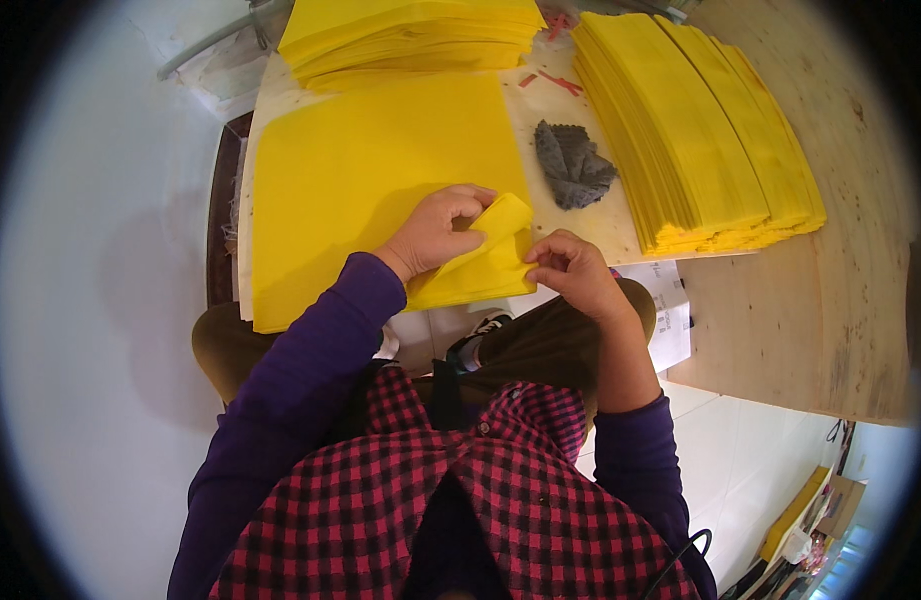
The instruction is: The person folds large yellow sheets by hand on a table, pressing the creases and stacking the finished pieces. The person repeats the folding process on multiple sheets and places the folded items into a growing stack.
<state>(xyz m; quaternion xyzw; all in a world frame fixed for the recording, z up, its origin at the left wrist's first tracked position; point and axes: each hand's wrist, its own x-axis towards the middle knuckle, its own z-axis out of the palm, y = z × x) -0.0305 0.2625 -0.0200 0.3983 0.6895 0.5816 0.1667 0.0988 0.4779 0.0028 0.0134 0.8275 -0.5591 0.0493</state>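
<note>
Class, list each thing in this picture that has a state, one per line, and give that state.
Yellow sheet: partly folded, pinched by both hands.
Left hand: grip closed on the fold.
Right hand: pinching the sheet's edge.
Flat yellow sheets: lying unfolded.
Folded yellow stack: fanned.
Grey cloth: crumpled.

White printed sheet (pixel 671 310) under table edge.

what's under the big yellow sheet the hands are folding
The big yellow sheet lies on a pale wooden board, visible around its edges. Whether more sheets lie beneath it is hidden.
</note>
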